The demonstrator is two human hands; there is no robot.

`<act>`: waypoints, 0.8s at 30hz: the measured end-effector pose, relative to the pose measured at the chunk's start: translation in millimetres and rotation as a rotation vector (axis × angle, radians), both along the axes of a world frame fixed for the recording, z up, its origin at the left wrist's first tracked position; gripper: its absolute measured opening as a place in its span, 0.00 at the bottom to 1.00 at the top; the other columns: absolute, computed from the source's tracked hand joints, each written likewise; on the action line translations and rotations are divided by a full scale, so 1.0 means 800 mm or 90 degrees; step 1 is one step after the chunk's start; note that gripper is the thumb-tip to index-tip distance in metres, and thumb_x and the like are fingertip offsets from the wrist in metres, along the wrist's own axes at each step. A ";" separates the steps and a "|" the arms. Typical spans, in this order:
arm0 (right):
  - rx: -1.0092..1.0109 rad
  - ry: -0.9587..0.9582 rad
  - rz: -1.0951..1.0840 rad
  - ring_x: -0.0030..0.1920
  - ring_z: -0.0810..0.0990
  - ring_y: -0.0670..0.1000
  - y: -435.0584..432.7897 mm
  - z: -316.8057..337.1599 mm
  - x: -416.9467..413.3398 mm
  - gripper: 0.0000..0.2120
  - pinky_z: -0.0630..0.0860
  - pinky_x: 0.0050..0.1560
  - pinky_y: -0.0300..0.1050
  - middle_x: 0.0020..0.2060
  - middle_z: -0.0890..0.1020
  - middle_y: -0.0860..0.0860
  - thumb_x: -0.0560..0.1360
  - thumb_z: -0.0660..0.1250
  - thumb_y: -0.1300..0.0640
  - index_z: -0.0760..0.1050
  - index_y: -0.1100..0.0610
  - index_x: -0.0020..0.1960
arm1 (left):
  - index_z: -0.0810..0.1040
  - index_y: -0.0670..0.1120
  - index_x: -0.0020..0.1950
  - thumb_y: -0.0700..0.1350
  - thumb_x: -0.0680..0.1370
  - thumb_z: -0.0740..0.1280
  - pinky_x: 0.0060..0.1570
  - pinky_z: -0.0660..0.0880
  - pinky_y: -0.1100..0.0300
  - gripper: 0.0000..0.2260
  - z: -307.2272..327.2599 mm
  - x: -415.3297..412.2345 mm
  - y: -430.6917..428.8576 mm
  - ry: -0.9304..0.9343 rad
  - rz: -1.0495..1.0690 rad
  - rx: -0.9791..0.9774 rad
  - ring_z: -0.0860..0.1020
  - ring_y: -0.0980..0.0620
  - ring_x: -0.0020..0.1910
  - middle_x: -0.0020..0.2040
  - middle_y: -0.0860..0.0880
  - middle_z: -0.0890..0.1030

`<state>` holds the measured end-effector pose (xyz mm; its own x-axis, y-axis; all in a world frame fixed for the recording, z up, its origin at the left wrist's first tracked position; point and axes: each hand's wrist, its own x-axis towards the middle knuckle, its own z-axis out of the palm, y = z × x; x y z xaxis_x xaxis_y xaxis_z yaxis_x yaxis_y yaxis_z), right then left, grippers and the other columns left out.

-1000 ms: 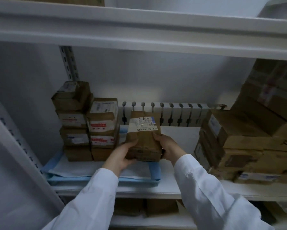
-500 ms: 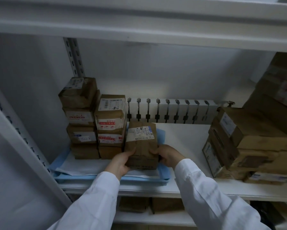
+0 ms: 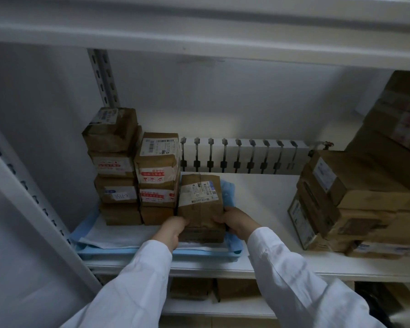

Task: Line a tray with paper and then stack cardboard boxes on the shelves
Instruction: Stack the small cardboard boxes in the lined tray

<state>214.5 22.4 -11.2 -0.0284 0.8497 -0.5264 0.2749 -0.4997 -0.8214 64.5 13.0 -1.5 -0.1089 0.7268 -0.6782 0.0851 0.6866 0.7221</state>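
A brown cardboard box [image 3: 200, 197] with a white label lies on the paper-lined blue tray [image 3: 152, 252] on the middle shelf. My left hand [image 3: 173, 229] grips its near left corner and my right hand [image 3: 237, 222] grips its near right corner. White paper [image 3: 118, 235] covers the tray's floor. To the box's left stand two stacks of taped boxes: a taller one [image 3: 114, 162] at the far left and a shorter one [image 3: 157, 171] touching the held box.
A pile of larger cardboard boxes [image 3: 355, 200] fills the shelf's right side. A white rack with black clips [image 3: 242, 157] runs along the back wall. The upper shelf [image 3: 199, 36] hangs low overhead. More boxes [image 3: 192, 288] sit on the shelf below.
Both hands have lowered the box from mid-air onto the tray, right beside the shorter stack. The camera has moved closer.
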 end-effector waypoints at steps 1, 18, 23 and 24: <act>0.009 -0.013 0.008 0.61 0.76 0.59 -0.001 0.000 -0.001 0.14 0.71 0.66 0.51 0.60 0.78 0.58 0.79 0.61 0.55 0.71 0.60 0.62 | 0.71 0.35 0.63 0.41 0.81 0.58 0.51 0.69 0.55 0.13 -0.002 0.000 0.000 0.008 -0.004 0.002 0.76 0.43 0.50 0.53 0.41 0.78; 0.164 -0.036 -0.120 0.57 0.77 0.58 -0.014 0.059 0.021 0.04 0.73 0.59 0.50 0.56 0.79 0.58 0.79 0.60 0.55 0.72 0.55 0.49 | 0.72 0.51 0.46 0.45 0.79 0.60 0.51 0.70 0.55 0.04 0.042 0.076 -0.014 0.034 0.070 0.335 0.75 0.53 0.45 0.45 0.51 0.76; 0.352 -0.164 -0.137 0.57 0.77 0.54 -0.036 0.094 0.054 0.12 0.70 0.54 0.43 0.58 0.79 0.57 0.80 0.59 0.56 0.76 0.58 0.59 | 0.75 0.47 0.46 0.38 0.79 0.62 0.45 0.73 0.61 0.06 0.066 0.118 -0.016 -0.145 0.012 0.355 0.75 0.56 0.40 0.43 0.50 0.77; 0.398 -0.210 -0.144 0.57 0.77 0.54 -0.043 0.102 0.066 0.13 0.70 0.53 0.42 0.57 0.79 0.57 0.80 0.59 0.57 0.76 0.59 0.60 | 0.75 0.45 0.49 0.39 0.79 0.62 0.44 0.73 0.62 0.04 0.067 0.131 -0.016 -0.167 0.019 0.334 0.75 0.55 0.41 0.43 0.49 0.77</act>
